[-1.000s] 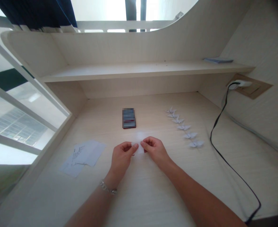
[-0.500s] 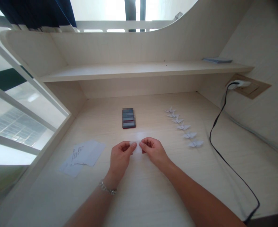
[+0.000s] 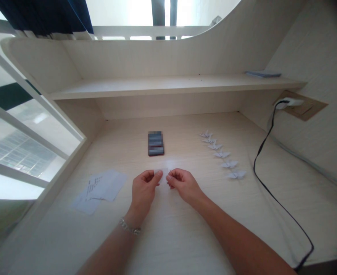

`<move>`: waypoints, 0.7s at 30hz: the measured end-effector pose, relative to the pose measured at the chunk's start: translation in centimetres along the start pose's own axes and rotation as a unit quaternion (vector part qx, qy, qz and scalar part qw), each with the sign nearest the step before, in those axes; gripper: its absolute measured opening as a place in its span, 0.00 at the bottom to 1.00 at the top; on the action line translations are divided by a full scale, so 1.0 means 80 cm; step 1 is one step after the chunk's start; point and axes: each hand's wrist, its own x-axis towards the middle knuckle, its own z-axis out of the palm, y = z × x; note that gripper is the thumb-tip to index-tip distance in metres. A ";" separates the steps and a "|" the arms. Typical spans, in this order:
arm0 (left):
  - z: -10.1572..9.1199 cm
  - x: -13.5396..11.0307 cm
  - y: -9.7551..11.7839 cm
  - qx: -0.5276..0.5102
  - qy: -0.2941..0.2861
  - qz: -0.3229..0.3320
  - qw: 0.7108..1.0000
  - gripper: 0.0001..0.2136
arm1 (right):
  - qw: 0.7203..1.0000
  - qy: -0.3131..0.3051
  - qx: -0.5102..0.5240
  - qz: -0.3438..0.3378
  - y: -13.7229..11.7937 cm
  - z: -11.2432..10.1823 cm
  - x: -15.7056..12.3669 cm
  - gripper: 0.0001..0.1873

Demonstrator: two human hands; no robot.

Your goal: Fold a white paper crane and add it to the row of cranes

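A small piece of white paper [image 3: 163,172] is held above the desk between my two hands. My left hand [image 3: 145,188] pinches its left side, thumb on top. On its right side, the thumb and fingers of my right hand [image 3: 184,186] are closed at the edge. The paper's folds are too faint to make out. A row of several folded paper cranes [image 3: 222,154] runs along the desk to the right of my hands. Left of them lie overlapping sheets of white paper [image 3: 111,185], one with writing on it.
A phone-like dark object [image 3: 156,143], its face blurred out, lies beyond my hands. A black cable [image 3: 271,193] runs from the wall socket [image 3: 305,107] down the right side of the desk. Above the desk's back is a shelf [image 3: 157,84] with a thin booklet [image 3: 263,73].
Both hands have shifted slightly left with the paper. My right hand has dropped a little, and more of the paper shows above the fingers.
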 end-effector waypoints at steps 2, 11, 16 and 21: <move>0.001 0.000 0.001 -0.002 0.003 -0.002 1.000 0.11 | 1.000 0.005 0.003 0.003 0.001 0.000 0.000 0.09; 0.000 0.001 0.002 -0.021 0.012 -0.015 1.000 0.12 | 0.998 -0.040 -0.038 -0.003 -0.004 -0.001 -0.005 0.10; 0.001 -0.001 0.006 -0.052 -0.018 -0.034 0.998 0.12 | 0.995 -0.012 -0.099 -0.031 -0.009 -0.004 -0.006 0.11; 0.000 -0.003 0.005 -0.012 -0.099 -0.008 0.995 0.09 | 0.988 0.016 -0.146 -0.045 -0.013 -0.007 -0.007 0.10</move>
